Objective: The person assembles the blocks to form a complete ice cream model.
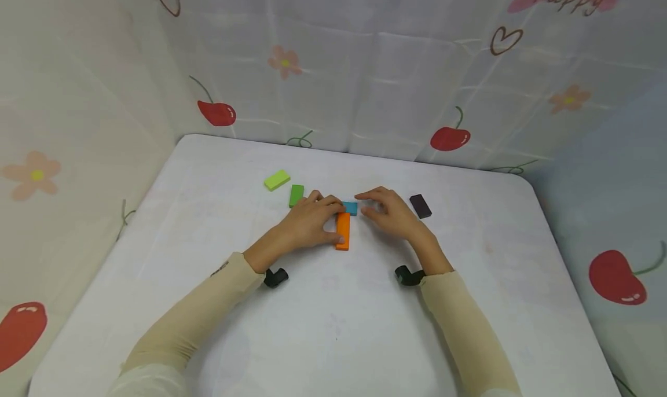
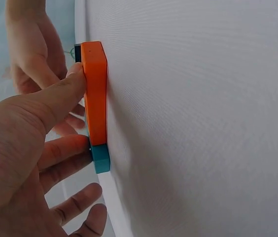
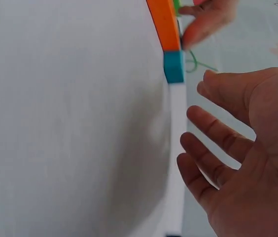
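Observation:
An orange block lies on the white table, its far end against a blue block set crosswise, roughly a T. My left hand holds the orange block, its thumb on the near part and its index fingertip where orange and blue meet. In the left wrist view, the other fingers of the left hand are spread beyond the blue block. To the right, my right hand hovers with relaxed fingers. The right wrist view has those fingers apart from the blue block, holding nothing.
Left of the left hand lie a green block and a lime-green block. A dark block is right of the right hand. Black wrist devices show at the sleeves. A patterned curtain hangs behind the table.

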### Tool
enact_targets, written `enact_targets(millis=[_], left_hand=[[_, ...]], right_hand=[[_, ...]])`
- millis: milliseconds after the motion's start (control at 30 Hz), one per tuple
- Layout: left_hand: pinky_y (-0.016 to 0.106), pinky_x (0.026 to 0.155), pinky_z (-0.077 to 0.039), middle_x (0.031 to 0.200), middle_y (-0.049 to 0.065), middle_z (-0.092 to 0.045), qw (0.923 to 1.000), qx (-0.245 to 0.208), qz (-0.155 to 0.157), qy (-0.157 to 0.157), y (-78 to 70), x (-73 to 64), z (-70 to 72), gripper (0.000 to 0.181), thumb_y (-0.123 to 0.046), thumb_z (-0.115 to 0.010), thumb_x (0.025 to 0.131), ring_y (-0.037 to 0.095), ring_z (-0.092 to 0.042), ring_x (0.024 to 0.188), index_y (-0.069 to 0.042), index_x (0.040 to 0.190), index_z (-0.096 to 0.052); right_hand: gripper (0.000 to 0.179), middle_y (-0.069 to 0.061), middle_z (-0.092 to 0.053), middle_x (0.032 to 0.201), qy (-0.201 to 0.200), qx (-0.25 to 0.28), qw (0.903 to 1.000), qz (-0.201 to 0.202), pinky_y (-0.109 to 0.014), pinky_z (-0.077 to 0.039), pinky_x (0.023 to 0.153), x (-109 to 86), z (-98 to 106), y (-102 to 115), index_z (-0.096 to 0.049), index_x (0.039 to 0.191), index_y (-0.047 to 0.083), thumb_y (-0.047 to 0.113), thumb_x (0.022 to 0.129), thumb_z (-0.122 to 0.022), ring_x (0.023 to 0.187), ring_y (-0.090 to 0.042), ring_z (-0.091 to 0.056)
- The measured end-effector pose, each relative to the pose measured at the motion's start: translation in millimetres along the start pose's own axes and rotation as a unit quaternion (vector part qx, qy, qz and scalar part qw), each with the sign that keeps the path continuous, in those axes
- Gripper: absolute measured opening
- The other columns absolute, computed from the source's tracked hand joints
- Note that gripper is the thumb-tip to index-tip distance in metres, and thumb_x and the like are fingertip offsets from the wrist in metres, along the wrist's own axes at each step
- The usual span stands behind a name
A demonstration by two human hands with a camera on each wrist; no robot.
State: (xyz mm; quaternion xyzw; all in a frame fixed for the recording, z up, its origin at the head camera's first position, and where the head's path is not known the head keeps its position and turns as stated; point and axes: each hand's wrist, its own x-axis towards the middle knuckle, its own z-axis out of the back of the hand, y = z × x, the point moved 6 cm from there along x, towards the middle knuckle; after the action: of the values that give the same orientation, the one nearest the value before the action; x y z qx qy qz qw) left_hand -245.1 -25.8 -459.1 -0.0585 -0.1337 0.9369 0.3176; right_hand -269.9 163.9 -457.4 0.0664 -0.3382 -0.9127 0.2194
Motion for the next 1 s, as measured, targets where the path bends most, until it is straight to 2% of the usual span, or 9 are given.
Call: enact_targets(millis=[167, 267, 367, 467, 567, 767, 1000], left_hand=[[0.032, 0.089, -0.038, 0.142, -0.014, -0.050, 1.0000, 0.000, 0.004, -0.002, -0.2, 0.4, -0.8, 0.069, -0.064, -0.069, 0.081, 0.016, -0.039, 0.115, -0.028, 0.139, -0.055], [0.032, 0.090, -0.038, 0.142, -0.014, -0.050, 1.0000, -0.006, 0.006, -0.005, 0.1, -0.3, -0.1, 0.068, -0.062, -0.070, 0.081, 0.016, -0.039, 0.115, -0.028, 0.138, -0.055], [0.033, 0.091, -0.038, 0.142, -0.013, -0.050, 0.9999, -0.011, 0.003, -0.008, -0.1, -1.0, 0.4, 0.069, -0.062, -0.070, 0.081, 0.017, -0.039, 0.115, -0.027, 0.138, -0.055], [0.034, 0.091, -0.038, 0.142, -0.013, -0.051, 0.9999, -0.013, 0.001, -0.010, 0.0, -1.5, 0.4, 0.069, -0.063, -0.070, 0.081, 0.016, -0.040, 0.115, -0.026, 0.138, -0.055], [0.033, 0.090, -0.038, 0.142, -0.012, -0.051, 0.9999, -0.014, 0.001, -0.008, -0.4, -1.8, 0.8, 0.069, -0.062, -0.070, 0.082, 0.017, -0.040, 0.115, -0.026, 0.139, -0.055], [0.031, 0.088, -0.037, 0.143, -0.013, -0.050, 0.9999, -0.013, 0.001, -0.002, -0.6, -2.0, -0.7, 0.069, -0.062, -0.069, 0.082, 0.017, -0.040, 0.115, -0.026, 0.139, -0.055], [0.031, 0.088, -0.037, 0.144, -0.013, -0.049, 0.9999, -0.010, 0.007, 0.001, 0.5, -2.4, -2.2, 0.069, -0.063, -0.068, 0.082, 0.017, -0.040, 0.115, -0.027, 0.140, -0.054]], right_hand=[[0.033, -0.007, -0.062, 0.131, -0.065, -0.049, 0.9958, -0.040, -0.052, -0.042, 0.103, -27.0, 40.3, -20.7, -0.065, 0.128, 0.016, 0.025, 0.096, -0.064, 0.125, -0.029, -0.051], [0.034, -0.013, -0.060, 0.131, -0.108, -0.071, 0.9888, -0.074, -0.054, -0.041, 0.101, -42.6, 61.5, -38.3, -0.065, 0.128, 0.014, 0.024, 0.095, -0.064, 0.123, -0.034, -0.050], [0.038, -0.018, -0.058, 0.132, -0.129, -0.086, 0.9807, -0.120, -0.056, -0.042, 0.095, -56.7, 73.6, -58.3, -0.061, 0.133, 0.014, 0.024, 0.096, -0.062, 0.118, -0.038, -0.052], [0.043, -0.020, -0.056, 0.129, -0.122, -0.082, 0.9762, -0.159, -0.056, -0.045, 0.092, -66.3, 77.0, -75.1, -0.055, 0.138, 0.014, 0.025, 0.097, -0.060, 0.114, -0.039, -0.055], [0.045, -0.021, -0.058, 0.124, -0.110, -0.067, 0.9749, -0.182, -0.056, -0.046, 0.093, -69.2, 75.6, -87.6, -0.053, 0.139, 0.012, 0.028, 0.098, -0.058, 0.113, -0.039, -0.057], [0.043, -0.020, -0.062, 0.114, -0.105, -0.062, 0.9731, -0.195, -0.053, -0.048, 0.090, -66.8, 71.5, -93.9, -0.056, 0.134, 0.009, 0.032, 0.098, -0.058, 0.107, -0.037, -0.060], [0.041, -0.016, -0.061, 0.110, -0.105, -0.055, 0.9702, -0.211, -0.044, -0.048, 0.083, -63.7, 67.5, -96.6, -0.059, 0.132, 0.012, 0.033, 0.097, -0.060, 0.103, -0.032, -0.059]])
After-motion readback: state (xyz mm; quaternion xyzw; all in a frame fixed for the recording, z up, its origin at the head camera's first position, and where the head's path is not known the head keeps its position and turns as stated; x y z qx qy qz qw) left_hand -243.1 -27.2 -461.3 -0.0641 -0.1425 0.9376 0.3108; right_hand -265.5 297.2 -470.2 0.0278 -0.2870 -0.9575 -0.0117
